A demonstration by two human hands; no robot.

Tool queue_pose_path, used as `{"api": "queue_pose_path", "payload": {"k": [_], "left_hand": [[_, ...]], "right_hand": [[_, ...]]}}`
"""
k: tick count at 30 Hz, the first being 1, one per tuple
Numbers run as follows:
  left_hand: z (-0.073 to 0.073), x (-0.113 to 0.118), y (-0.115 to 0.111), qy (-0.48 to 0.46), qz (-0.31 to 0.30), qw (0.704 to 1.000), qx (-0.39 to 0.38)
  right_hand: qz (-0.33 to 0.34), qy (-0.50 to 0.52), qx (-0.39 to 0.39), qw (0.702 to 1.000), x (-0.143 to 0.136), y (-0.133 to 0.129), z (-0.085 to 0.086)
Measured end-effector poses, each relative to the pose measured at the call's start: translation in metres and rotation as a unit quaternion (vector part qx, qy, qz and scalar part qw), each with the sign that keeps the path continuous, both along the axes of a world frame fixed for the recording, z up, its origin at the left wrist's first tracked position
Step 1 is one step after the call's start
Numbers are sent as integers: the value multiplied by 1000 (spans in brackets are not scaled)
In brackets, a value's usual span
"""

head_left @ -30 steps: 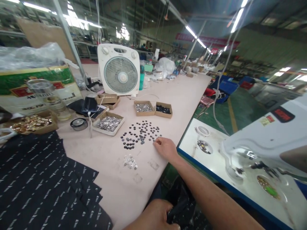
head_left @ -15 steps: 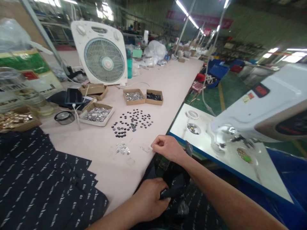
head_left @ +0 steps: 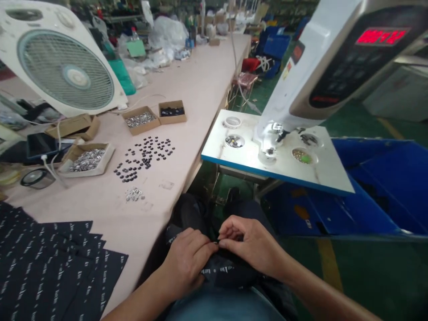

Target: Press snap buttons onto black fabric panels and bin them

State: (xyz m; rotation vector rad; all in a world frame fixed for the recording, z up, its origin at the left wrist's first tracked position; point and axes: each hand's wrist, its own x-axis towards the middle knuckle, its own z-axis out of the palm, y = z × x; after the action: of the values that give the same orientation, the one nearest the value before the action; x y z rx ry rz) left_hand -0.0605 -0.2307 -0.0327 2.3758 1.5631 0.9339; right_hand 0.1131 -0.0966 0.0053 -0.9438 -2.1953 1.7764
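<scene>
My left hand (head_left: 187,258) is closed on a piece of black fabric (head_left: 227,274) with white print, held over the lap. My right hand (head_left: 245,243) meets it fingertip to fingertip, thumb and forefinger pinched at the cloth. A tiny shiny spot shows between the fingertips, too small to name. On the table to the left lie loose black snap buttons (head_left: 146,160) and a small heap of silver snap parts (head_left: 134,194).
Stacked black printed fabric pieces (head_left: 50,267) lie on the table (head_left: 147,236). Cardboard boxes (head_left: 140,122) of small parts and a box fan (head_left: 67,67) stand behind. At right are a white snap machine (head_left: 284,80), its white platform (head_left: 247,151) and blue bins (head_left: 384,187).
My right hand has moved from the table's edge down to the fabric beside my left hand. The view has turned right, showing more of the machine and its red display.
</scene>
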Motion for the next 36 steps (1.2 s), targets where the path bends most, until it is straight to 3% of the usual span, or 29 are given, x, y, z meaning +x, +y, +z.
{"api": "queue_pose_path", "payload": {"k": [11, 17, 30, 36], "left_hand": [[27, 17, -9, -20, 2, 998, 61], [29, 21, -8, -20, 1, 998, 58], [30, 22, -4, -53, 18, 998, 22], [27, 21, -3, -77, 35, 996, 1]], "right_hand": [[-17, 69, 36, 997, 25, -13, 11], [4, 91, 59, 994, 31, -17, 10], [110, 44, 278, 953, 34, -12, 11], [167, 16, 294, 941, 38, -6, 19]]}}
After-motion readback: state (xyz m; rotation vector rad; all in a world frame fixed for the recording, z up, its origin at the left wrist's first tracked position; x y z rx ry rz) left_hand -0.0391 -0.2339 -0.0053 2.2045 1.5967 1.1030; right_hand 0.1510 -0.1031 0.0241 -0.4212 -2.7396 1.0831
